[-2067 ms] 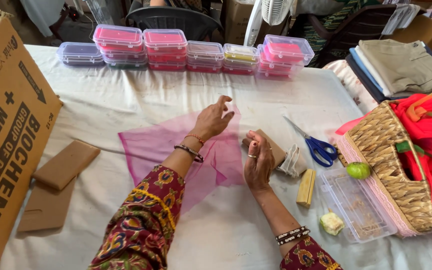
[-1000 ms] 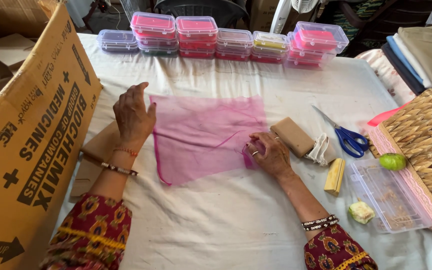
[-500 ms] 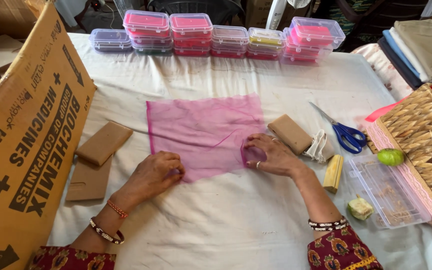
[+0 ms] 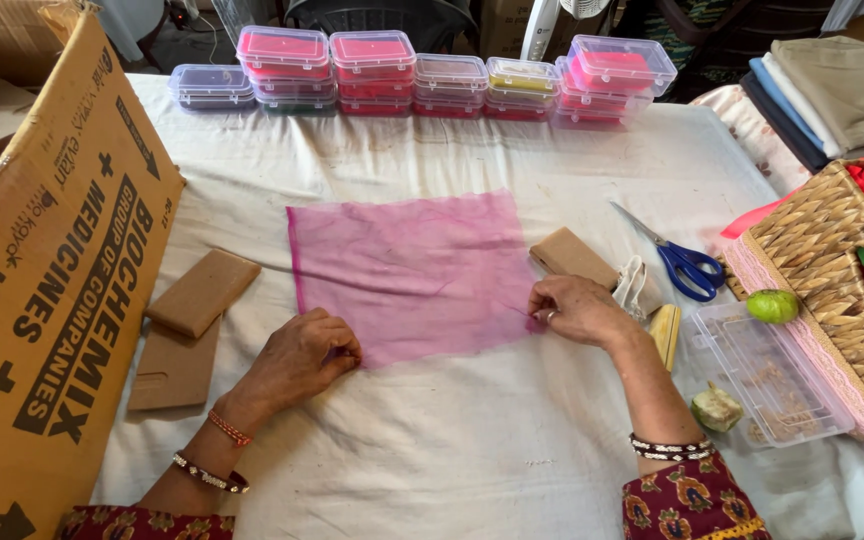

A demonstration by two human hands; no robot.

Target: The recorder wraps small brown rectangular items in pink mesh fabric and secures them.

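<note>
A sheer pink cloth (image 4: 414, 270) lies spread flat on the white table cover (image 4: 452, 450). My left hand (image 4: 300, 358) pinches its near left corner. At the near right corner, my right hand (image 4: 574, 308) pinches the cloth's edge. Both wrists wear bangles. A small brown cardboard box (image 4: 574, 258) sits just beyond my right hand, touching the cloth's right edge.
A large cardboard carton (image 4: 42, 270) stands at the left, with brown card pieces (image 4: 192, 320) beside it. Stacked plastic boxes (image 4: 422, 75) line the far edge. Blue scissors (image 4: 680, 262), a clear open box (image 4: 767, 375), a wicker basket (image 4: 847, 290) and a green fruit (image 4: 772, 306) are at the right.
My left hand came down from the cloth's left side to its near left corner. The cloth now lies flatter and squarer. My right hand stayed at the near right corner.
</note>
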